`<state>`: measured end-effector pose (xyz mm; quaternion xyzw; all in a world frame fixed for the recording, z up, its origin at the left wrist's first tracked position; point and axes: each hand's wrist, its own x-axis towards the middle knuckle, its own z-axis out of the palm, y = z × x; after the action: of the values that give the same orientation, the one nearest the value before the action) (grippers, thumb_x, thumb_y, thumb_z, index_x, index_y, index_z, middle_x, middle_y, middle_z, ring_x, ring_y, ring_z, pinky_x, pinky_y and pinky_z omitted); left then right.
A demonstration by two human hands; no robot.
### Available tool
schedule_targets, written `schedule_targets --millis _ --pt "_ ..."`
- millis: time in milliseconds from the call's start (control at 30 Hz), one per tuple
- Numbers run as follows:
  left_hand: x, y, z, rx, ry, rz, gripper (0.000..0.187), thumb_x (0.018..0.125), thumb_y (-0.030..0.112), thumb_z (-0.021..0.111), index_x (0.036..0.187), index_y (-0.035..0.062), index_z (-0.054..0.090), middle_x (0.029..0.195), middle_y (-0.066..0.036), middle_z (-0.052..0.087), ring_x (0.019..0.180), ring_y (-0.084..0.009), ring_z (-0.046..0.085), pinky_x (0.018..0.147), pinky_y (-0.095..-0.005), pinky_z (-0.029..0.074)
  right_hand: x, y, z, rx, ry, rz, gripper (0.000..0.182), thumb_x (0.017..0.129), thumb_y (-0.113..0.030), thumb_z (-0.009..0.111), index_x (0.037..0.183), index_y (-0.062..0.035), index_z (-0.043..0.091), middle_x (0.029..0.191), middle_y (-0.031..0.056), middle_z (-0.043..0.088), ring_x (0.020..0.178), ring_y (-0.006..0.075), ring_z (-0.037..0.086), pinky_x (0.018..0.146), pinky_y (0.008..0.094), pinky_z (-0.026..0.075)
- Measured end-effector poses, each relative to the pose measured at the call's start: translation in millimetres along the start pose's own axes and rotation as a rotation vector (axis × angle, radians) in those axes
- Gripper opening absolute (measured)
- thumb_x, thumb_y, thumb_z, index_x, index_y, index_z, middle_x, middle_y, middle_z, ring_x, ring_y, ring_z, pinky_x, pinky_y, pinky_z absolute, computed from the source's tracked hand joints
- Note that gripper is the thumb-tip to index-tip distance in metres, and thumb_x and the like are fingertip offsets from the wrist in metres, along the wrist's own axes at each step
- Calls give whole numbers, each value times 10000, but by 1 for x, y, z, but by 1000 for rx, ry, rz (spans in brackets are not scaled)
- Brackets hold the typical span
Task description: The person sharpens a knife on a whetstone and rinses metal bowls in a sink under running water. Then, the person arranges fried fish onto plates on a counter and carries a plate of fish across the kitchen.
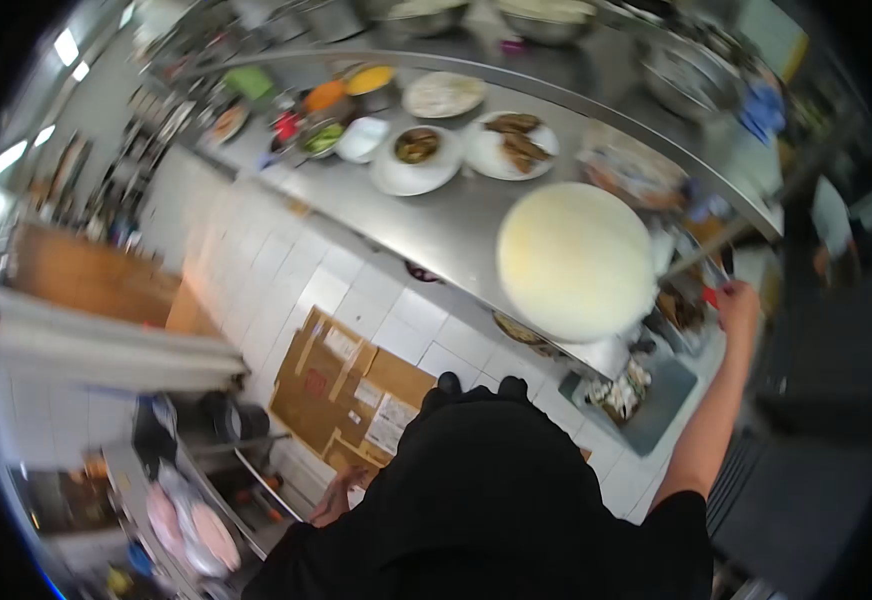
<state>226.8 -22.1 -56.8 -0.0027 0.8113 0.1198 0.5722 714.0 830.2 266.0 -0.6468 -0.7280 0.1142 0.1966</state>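
Observation:
My right hand reaches out to the right, closed on a red-handled tool; its far end is too blurred to make out. Just left of that hand stands a metal container with dark brown food inside. Close by on the steel counter lies a large round white board with a yellowish tint. My left hand hangs low at my side, fingers loosely apart and holding nothing I can see.
Along the steel counter are a plate with browned food, a bowl on a plate and several containers. A grey bin with scraps stands below right. Flattened cardboard covers floor tiles. A metal shelf edge overhangs the counter.

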Motion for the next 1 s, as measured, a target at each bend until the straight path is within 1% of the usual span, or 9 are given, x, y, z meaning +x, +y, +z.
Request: schedule_targets --millis 67,233,300,400,500,700,767,867,1000 --pt "5 0 11 14 77 49 501 931 435 635 1236 40 670 913 -88 714 845 -227 681 706 -383 548 11 -42 -6 166 -136 154 204 874 -171 681 941 20 699 737 206 691 451 272 645 457 409 508" --pt "-15 95 28 -48 189 271 429 968 372 624 1205 22 695 955 -63 736 889 -172 685 735 -328 528 100 7 79 153 35 102 228 905 -167 661 1021 30 662 813 194 707 617 315 700 492 413 540" --pt "-51 147 39 -23 248 342 456 948 385 615 1228 31 682 1014 -122 757 926 -248 715 842 -372 541 111 19 95 166 43 -4 269 904 -213 667 1002 38 659 853 189 715 682 315 712 521 421 548" --pt "-34 148 60 -180 227 576 455 969 386 601 1256 40 670 1035 -114 755 950 -240 712 855 -362 539 120 25 114 493 -92 259 245 929 -234 640 993 2 656 841 148 703 670 285 705 532 415 566" --pt "-68 156 63 5 261 554 463 978 391 595 1271 38 660 1052 -107 755 974 -224 705 866 -361 535 115 54 130 678 -215 316 204 958 -244 621 1025 -53 638 837 92 685 691 247 709 534 388 576" --pt "6 25 63 -13 170 304 442 957 362 629 1202 0 689 945 -97 735 815 -177 678 730 -316 534 61 61 96 772 -216 237 366 986 -306 624 1273 -79 637 1122 76 713 896 173 714 710 306 546" --pt "14 -12 56 -295 71 198 378 945 329 643 1086 -13 722 870 -75 706 758 -137 640 664 -300 504 22 43 60 753 -229 267 424 1003 -316 606 1353 -76 606 1178 83 710 929 177 715 735 301 545" --pt "-14 2 39 -222 75 -44 340 959 302 634 1034 -19 718 835 -66 699 785 -128 640 670 -309 496 -18 61 46 793 -112 277 352 1017 -282 591 1273 -45 640 1043 99 743 832 160 710 703 285 563" --pt "-24 45 21 -41 83 131 346 970 302 625 1063 -19 711 840 -65 698 794 -129 642 678 -308 498 -74 67 51 762 20 319 282 1020 -243 573 1138 -4 665 797 118 723 651 147 685 601 309 560"
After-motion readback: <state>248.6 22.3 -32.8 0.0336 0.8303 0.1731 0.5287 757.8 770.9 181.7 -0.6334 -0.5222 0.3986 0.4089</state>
